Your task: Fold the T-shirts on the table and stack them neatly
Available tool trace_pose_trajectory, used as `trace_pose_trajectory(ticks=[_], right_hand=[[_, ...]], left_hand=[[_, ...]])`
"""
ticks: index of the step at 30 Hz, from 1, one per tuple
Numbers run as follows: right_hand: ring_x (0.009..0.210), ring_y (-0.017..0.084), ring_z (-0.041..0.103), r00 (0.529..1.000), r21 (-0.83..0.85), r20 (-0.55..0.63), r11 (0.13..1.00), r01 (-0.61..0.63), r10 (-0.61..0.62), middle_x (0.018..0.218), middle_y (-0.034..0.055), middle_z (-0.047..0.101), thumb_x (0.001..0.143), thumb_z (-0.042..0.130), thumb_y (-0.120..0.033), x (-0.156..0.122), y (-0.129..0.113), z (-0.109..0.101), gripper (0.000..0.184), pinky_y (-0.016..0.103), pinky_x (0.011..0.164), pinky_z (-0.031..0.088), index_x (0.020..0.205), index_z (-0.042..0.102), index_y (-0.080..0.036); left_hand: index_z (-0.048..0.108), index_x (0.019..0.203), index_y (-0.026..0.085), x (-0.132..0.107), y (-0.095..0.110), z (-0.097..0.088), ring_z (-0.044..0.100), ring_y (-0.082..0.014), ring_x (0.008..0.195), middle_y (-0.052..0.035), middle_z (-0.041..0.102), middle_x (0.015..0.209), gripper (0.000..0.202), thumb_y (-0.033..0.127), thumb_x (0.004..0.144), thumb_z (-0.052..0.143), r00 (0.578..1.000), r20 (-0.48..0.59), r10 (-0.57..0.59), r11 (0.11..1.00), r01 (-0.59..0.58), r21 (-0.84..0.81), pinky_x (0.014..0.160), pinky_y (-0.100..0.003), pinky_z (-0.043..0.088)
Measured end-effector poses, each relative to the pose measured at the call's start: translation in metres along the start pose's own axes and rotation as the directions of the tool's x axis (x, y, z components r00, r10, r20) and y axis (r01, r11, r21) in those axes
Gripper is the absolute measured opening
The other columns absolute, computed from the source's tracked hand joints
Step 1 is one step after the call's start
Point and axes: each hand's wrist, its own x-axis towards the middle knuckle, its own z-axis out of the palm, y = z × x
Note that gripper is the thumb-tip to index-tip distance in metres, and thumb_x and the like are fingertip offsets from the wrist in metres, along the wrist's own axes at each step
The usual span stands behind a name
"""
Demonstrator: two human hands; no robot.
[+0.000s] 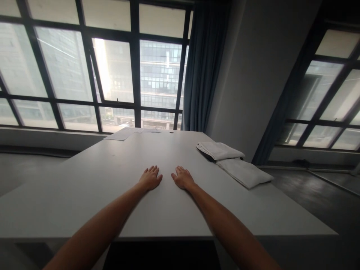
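Both of my arms reach forward over a white table. My left hand lies palm down on the tabletop, fingers stretched out and a little apart, holding nothing. A short gap to its right, my right hand rests flat in the same way, also with nothing in it. Two folded white cloths lie to the right of my right hand, apart from it: the farther cloth partly shows a dark underside, and the nearer cloth lies close to the table's right edge.
Sheets of white paper lie at the table's far left end, near a small dark round hole. Behind the table are a large window, a blue curtain and a grey pillar. Grey floor shows on the right.
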Motion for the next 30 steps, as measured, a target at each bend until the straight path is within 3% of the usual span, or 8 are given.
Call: trace_pose_trajectory(ticks=[6,10,13,17,19,21,25,30], right_hand=[[0.147,0.025,0.023,1.0,0.008,-0.016,1.0,0.004,-0.004,0.159,0.0162,0.029,0.098,0.031,-0.049,-0.003,-0.002,-0.007,0.065,0.041,0.119,0.014,0.149,0.038,-0.008],[0.133,0.025,0.045,0.993,-0.048,-0.086,0.995,0.082,-0.086,0.143,0.0158,0.052,0.099,0.034,-0.042,-0.018,-0.01,-0.011,0.05,0.038,0.111,0.03,0.13,0.059,-0.013],[0.114,0.026,0.058,0.966,-0.135,-0.101,0.965,0.223,-0.237,0.118,0.0147,0.067,0.098,0.037,-0.041,-0.027,-0.013,-0.017,0.042,0.035,0.097,0.042,0.109,0.07,-0.016],[0.1,0.023,0.064,0.938,-0.215,0.012,0.916,0.34,-0.345,0.104,0.01,0.072,0.094,0.048,-0.042,-0.012,0.012,-0.046,0.034,0.03,0.086,0.045,0.099,0.073,-0.021],[0.093,0.023,0.067,0.983,-0.261,0.013,0.948,0.18,-0.183,0.097,0.0086,0.074,0.093,0.052,-0.041,0.002,0.044,-0.07,0.03,0.03,0.083,0.045,0.096,0.074,-0.022],[0.095,0.024,0.067,0.996,-0.286,-0.083,0.958,-0.032,0.009,0.1,0.01,0.074,0.092,0.053,-0.039,0.01,0.086,-0.094,0.029,0.03,0.081,0.045,0.096,0.075,-0.021],[0.102,0.026,0.065,0.858,-0.184,-0.369,0.876,-0.445,0.358,0.109,0.0139,0.072,0.095,0.043,-0.042,-0.002,0.174,-0.112,0.039,0.033,0.082,0.046,0.107,0.072,-0.019],[0.121,0.038,0.053,0.776,-0.194,-0.339,0.767,-0.611,0.532,0.138,0.0183,0.055,0.077,0.067,-0.052,-0.032,0.23,-0.097,0.067,0.049,0.092,0.045,0.135,0.058,-0.02]], left_hand=[[0.041,0.147,0.009,0.001,-0.002,-0.001,0.025,-0.03,0.147,-0.0172,0.031,0.158,0.062,0.045,0.097,0.03,1.0,-0.004,-0.002,1.0,0.002,0.002,0.118,-0.047,0.021],[0.063,0.125,0.015,-0.007,0.002,-0.01,0.049,-0.0279,0.131,-0.0141,0.057,0.14,0.046,0.039,0.096,0.036,0.993,-0.111,0.043,0.999,-0.04,0.032,0.108,-0.041,0.037],[0.071,0.094,0.016,-0.014,0.009,-0.019,0.06,-0.0261,0.108,-0.013,0.07,0.108,0.04,0.033,0.096,0.035,0.97,-0.181,0.162,0.984,-0.145,0.104,0.093,-0.036,0.046],[0.067,0.09,0.016,-0.014,0.008,-0.028,0.064,-0.0256,0.092,-0.0132,0.069,0.096,0.033,0.03,0.095,0.038,0.918,-0.094,0.384,0.911,-0.36,0.203,0.079,-0.035,0.049],[0.065,0.09,0.017,-0.011,-0.002,-0.03,0.065,-0.0242,0.083,-0.0115,0.069,0.092,0.028,0.03,0.093,0.04,0.909,-0.039,0.415,0.895,-0.4,0.198,0.073,-0.034,0.048],[0.063,0.083,0.019,-0.008,-0.019,-0.032,0.065,-0.0227,0.077,-0.0089,0.069,0.085,0.028,0.033,0.093,0.04,0.934,-0.071,0.351,0.927,-0.335,0.17,0.068,-0.032,0.045],[0.056,0.066,0.021,-0.008,-0.058,-0.038,0.059,-0.0189,0.062,-0.004,0.064,0.065,0.038,0.041,0.093,0.038,0.963,-0.233,0.135,0.989,-0.117,0.092,0.058,-0.027,0.033],[0.042,0.05,0.021,-0.011,-0.067,-0.044,0.045,-0.0152,0.05,-0.0007,0.047,0.048,0.044,0.042,0.089,0.036,0.951,-0.309,-0.005,1.0,0.004,-0.004,0.055,-0.028,0.023]])
